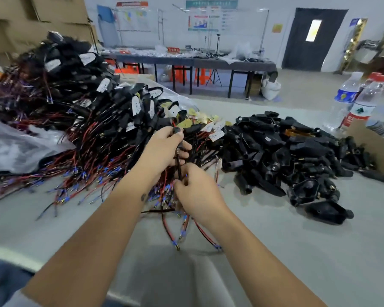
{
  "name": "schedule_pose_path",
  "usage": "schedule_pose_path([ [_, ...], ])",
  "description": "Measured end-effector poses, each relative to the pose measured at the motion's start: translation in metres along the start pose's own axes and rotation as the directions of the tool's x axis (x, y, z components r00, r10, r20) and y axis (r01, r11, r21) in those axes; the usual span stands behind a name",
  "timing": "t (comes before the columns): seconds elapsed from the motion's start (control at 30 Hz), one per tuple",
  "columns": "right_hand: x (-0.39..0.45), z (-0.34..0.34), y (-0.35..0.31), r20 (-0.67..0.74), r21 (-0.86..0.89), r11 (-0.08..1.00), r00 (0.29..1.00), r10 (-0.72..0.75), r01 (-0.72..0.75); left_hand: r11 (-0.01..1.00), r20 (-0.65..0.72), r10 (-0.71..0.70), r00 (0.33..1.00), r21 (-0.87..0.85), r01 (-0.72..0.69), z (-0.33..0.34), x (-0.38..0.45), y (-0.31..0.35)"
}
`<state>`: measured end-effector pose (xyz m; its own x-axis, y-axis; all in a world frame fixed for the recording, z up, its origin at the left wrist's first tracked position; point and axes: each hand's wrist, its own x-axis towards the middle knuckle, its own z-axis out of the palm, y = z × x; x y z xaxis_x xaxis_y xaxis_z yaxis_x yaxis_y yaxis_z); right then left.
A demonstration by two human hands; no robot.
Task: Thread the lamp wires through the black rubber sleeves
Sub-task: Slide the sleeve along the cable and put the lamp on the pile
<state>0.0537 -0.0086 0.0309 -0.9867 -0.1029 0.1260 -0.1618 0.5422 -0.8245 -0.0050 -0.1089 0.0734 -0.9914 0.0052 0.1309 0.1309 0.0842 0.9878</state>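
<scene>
Lamp wires (pixel 179 167) run between both hands above the grey table (pixel 297 240). Up top, the left hand (pixel 164 149) has its fingers curled round a black rubber sleeve (pixel 177 132), with the wires coming out below it. Lower down, the right hand (pixel 197 191) pinches the wire ends. Red and black wires with blue tips hang down under that hand. A big pile of wired lamps (pixel 75 111) lies to the left. A heap of black sleeves (pixel 297 156) lies to the right. Two water bottles (pixel 355 100) stand at the far right, beside a cardboard box (pixel 372 145).
</scene>
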Motion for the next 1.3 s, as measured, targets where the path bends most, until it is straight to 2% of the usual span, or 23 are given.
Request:
schedule_pose_path([
  [0.1, 0.010, 0.013, -0.016, 0.081, 0.040, 0.999, 0.997, -0.017, 0.014, 0.995, 0.002, 0.054, 0.999, 0.085, -0.054, -0.022, 0.014, 0.008],
  [0.2, 0.030, 0.015, -0.038, 0.148, 0.157, 0.987, 0.988, -0.054, 0.030, 0.970, -0.027, 0.119, 0.992, 0.218, -0.111, -0.044, 0.040, 0.022],
  [0.27, 0.043, 0.013, -0.050, 0.186, 0.053, 0.993, 0.976, -0.109, 0.101, 0.918, -0.072, 0.185, 0.980, 0.368, -0.147, -0.057, 0.065, 0.033],
  [0.33, 0.053, 0.012, -0.053, 0.208, -0.081, 0.982, 0.966, -0.153, 0.173, 0.810, -0.072, 0.221, 0.973, 0.569, -0.143, -0.069, 0.091, 0.042],
  [0.4, 0.060, 0.010, -0.048, 0.218, -0.125, 0.977, 0.965, -0.144, 0.174, 0.611, -0.045, 0.185, 0.982, 0.788, -0.079, -0.079, 0.112, 0.040],
  [0.43, 0.061, 0.009, -0.044, 0.224, -0.155, 0.974, 0.966, -0.129, 0.166, 0.517, -0.042, 0.155, 0.987, 0.855, -0.045, -0.082, 0.119, 0.035],
  [0.5, 0.060, 0.004, -0.031, 0.241, -0.202, 0.971, 0.967, -0.079, 0.130, 0.430, -0.071, 0.139, 0.988, 0.903, 0.004, -0.084, 0.125, 0.022],
  [0.67, 0.049, -0.013, 0.003, 0.163, -0.173, 0.984, 0.987, 0.002, 0.026, 0.448, -0.171, 0.257, 0.951, 0.893, 0.039, -0.081, 0.120, 0.003],
  [0.77, 0.039, -0.019, 0.015, 0.128, -0.122, 0.993, 0.992, 0.013, 0.002, 0.608, -0.234, 0.248, 0.940, 0.793, 0.037, -0.085, 0.115, 0.001],
  [0.83, 0.033, -0.020, 0.021, 0.120, -0.086, 0.996, 0.993, 0.012, -0.002, 0.663, -0.256, 0.242, 0.936, 0.748, 0.034, -0.087, 0.112, 0.001],
  [0.97, 0.029, -0.018, 0.025, 0.101, -0.065, 0.998, 0.995, -0.010, 0.016, 0.633, -0.290, 0.274, 0.917, 0.772, 0.055, -0.085, 0.104, 0.003],
  [1.07, 0.026, -0.013, 0.028, 0.068, -0.038, 0.998, 0.997, -0.040, 0.042, 0.623, -0.356, 0.396, 0.846, 0.782, 0.038, -0.069, 0.088, 0.002],
  [1.13, 0.021, -0.009, 0.030, 0.048, -0.033, 0.998, 0.998, -0.051, 0.053, 0.584, -0.304, 0.522, 0.797, 0.808, -0.074, -0.048, 0.072, -0.001],
  [1.2, 0.017, -0.009, 0.035, 0.045, -0.035, 0.999, 0.998, -0.036, 0.038, 0.552, -0.144, 0.565, 0.813, 0.798, -0.243, -0.021, 0.056, -0.004],
  [1.23, 0.016, -0.011, 0.038, 0.045, -0.050, 0.998, 0.999, -0.022, 0.025, 0.575, -0.051, 0.516, 0.855, 0.760, -0.302, -0.006, 0.049, -0.006],
  [1.3, 0.012, -0.017, 0.047, 0.006, -0.154, 0.988, 1.000, -0.011, 0.012, 0.645, 0.128, 0.318, 0.939, 0.697, -0.314, 0.022, 0.037, -0.014],
])
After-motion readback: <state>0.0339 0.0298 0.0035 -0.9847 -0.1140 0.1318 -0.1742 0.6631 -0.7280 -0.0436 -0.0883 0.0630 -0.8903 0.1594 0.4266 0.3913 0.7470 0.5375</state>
